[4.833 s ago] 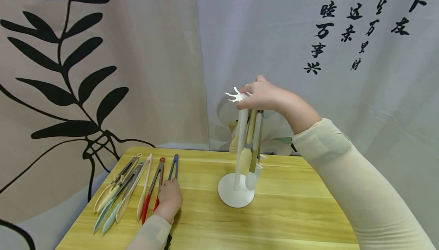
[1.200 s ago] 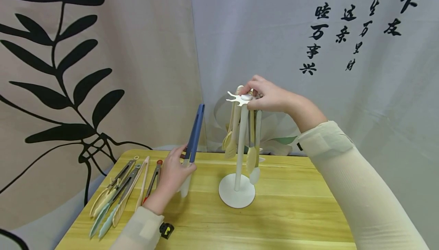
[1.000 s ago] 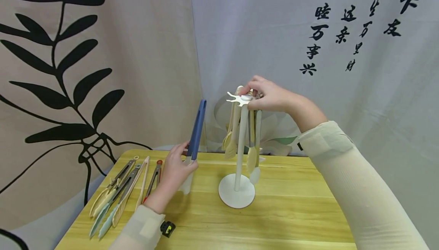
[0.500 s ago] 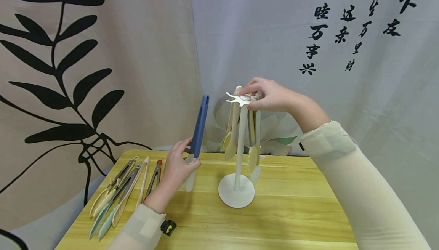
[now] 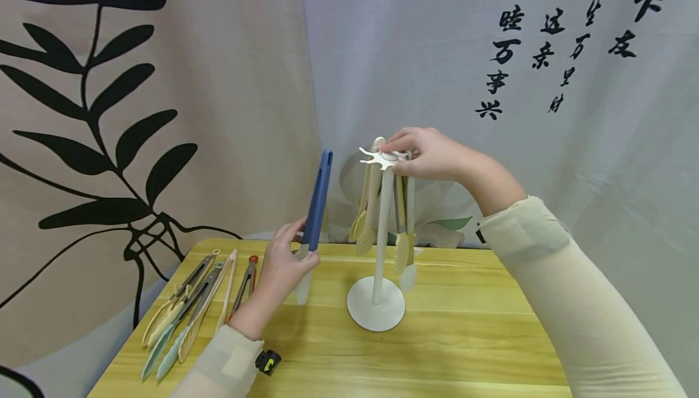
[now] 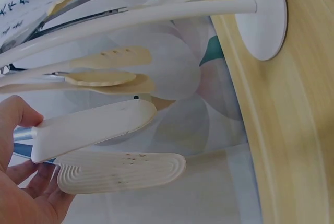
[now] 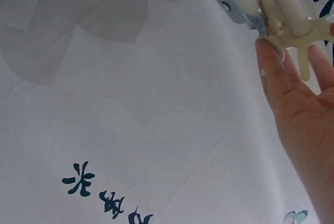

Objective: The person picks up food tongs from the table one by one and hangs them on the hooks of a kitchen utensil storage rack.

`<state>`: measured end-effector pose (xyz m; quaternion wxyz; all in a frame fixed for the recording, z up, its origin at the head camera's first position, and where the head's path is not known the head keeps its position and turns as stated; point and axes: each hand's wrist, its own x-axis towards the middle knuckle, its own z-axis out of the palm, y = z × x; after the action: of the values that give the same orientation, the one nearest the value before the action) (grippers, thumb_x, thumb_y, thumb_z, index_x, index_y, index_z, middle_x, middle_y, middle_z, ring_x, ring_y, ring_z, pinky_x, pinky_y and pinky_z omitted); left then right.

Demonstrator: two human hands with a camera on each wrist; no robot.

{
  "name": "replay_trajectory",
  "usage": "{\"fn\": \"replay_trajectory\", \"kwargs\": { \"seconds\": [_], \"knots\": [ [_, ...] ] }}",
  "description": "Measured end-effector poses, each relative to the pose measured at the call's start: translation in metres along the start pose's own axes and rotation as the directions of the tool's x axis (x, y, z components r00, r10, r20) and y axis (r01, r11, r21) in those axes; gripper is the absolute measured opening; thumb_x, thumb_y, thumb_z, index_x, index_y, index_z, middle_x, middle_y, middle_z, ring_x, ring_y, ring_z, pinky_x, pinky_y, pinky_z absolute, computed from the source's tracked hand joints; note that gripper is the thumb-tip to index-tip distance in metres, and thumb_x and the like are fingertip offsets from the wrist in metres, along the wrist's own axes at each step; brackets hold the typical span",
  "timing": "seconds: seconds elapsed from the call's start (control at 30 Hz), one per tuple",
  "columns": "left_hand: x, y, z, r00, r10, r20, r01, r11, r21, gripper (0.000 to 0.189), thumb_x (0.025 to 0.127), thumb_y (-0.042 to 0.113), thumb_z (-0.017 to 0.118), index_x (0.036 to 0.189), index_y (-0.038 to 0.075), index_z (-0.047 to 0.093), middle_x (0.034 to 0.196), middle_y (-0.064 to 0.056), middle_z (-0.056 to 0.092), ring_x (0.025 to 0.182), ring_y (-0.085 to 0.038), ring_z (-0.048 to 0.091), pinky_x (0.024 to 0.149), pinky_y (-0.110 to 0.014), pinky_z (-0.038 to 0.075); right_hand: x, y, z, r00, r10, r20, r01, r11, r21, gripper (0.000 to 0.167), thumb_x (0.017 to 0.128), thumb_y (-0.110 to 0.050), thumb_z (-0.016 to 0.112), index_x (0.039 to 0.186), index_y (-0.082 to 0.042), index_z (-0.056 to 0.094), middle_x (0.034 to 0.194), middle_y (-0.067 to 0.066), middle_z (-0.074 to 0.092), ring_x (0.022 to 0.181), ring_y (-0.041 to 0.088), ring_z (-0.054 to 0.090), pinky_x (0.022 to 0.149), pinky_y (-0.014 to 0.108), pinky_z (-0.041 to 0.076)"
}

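In the head view, blue-handled tongs [image 5: 318, 201] point upward, gripped low near the handle's end by my left hand [image 5: 285, 259]. Their two pale, flat tips [image 6: 96, 130] stand slightly apart in the left wrist view, with the left hand's fingers [image 6: 44, 187] at their base. A white utensil stand [image 5: 384, 234] rises to the right of the tongs, apart from them. My right hand [image 5: 434, 154] holds its hooked top, thumb in front and fingers behind. In the right wrist view the hook ring [image 7: 301, 38] lies between the fingers. Bare hooks [image 5: 368, 156] face front-left.
Cream utensils [image 5: 367, 228] hang on the stand's back left, and more tongs with pale heads [image 5: 401, 249] on its right. Several tongs [image 5: 185, 313] lie at the wooden table's [image 5: 464, 337] left side, red-handled ones [image 5: 248, 279] nearest the left hand. A printed curtain [image 5: 246, 82] hangs behind.
My left hand has lifted the blue tongs off the table and brought them rightward, handle up. The stand's top has turned under my right hand. Over the last half second both hands barely move.
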<state>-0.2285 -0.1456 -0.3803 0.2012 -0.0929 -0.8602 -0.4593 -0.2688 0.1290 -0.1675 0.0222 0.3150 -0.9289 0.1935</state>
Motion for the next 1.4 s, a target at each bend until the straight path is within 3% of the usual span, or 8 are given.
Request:
{"fn": "replay_trajectory", "kwargs": {
  "seconds": [0.2, 0.67, 0.9, 1.4],
  "knots": [
    [0.001, 0.002, 0.0, 1.0, 0.021, -0.007, -0.021, 0.999, -0.024, 0.066, 0.073, 0.008, 0.072, 0.136, 0.014, 0.051, 0.122, -0.004, 0.055, 0.102, -0.02, 0.056, 0.086, -0.04, 0.054, -0.001, 0.003, -0.001, 1.0, -0.027, 0.005, 0.027, 0.999, 0.041, 0.042, 0.087, -0.014, 0.058, 0.129, -0.008, 0.059, 0.139, 0.008, 0.048, 0.115, 0.028, 0.052, 0.093, 0.043, 0.048],
    [0.003, 0.014, 0.001, 0.998, 0.068, -0.009, -0.069, 0.996, -0.062, 0.067, 0.072, 0.006, 0.073, 0.135, 0.016, 0.052, 0.119, 0.001, 0.056, 0.101, -0.016, 0.057, 0.083, -0.036, 0.056, 0.001, 0.012, -0.003, 0.998, -0.037, 0.047, 0.033, 0.996, 0.089, 0.041, 0.09, -0.012, 0.057, 0.131, -0.008, 0.057, 0.14, 0.006, 0.046, 0.12, 0.028, 0.048, 0.096, 0.045, 0.046],
    [0.004, 0.019, 0.002, 0.994, 0.11, -0.016, -0.111, 0.99, -0.083, 0.067, 0.071, 0.003, 0.072, 0.134, 0.014, 0.053, 0.119, -0.001, 0.057, 0.099, -0.018, 0.058, 0.082, -0.041, 0.056, 0.002, 0.013, -0.003, 0.997, -0.046, 0.061, 0.039, 0.994, 0.104, 0.042, 0.09, -0.009, 0.056, 0.132, -0.008, 0.056, 0.141, 0.005, 0.046, 0.119, 0.027, 0.049, 0.096, 0.045, 0.045],
    [0.005, 0.028, 0.003, 0.987, 0.163, 0.0, -0.162, 0.98, -0.117, 0.067, 0.072, 0.001, 0.071, 0.134, 0.015, 0.053, 0.118, -0.001, 0.057, 0.1, -0.018, 0.057, 0.081, -0.038, 0.056, 0.003, 0.018, -0.004, 0.993, -0.057, 0.104, 0.038, 0.984, 0.175, 0.043, 0.091, -0.007, 0.054, 0.134, -0.009, 0.054, 0.144, 0.004, 0.042, 0.123, 0.027, 0.046, 0.094, 0.045, 0.047]
  ]
}}
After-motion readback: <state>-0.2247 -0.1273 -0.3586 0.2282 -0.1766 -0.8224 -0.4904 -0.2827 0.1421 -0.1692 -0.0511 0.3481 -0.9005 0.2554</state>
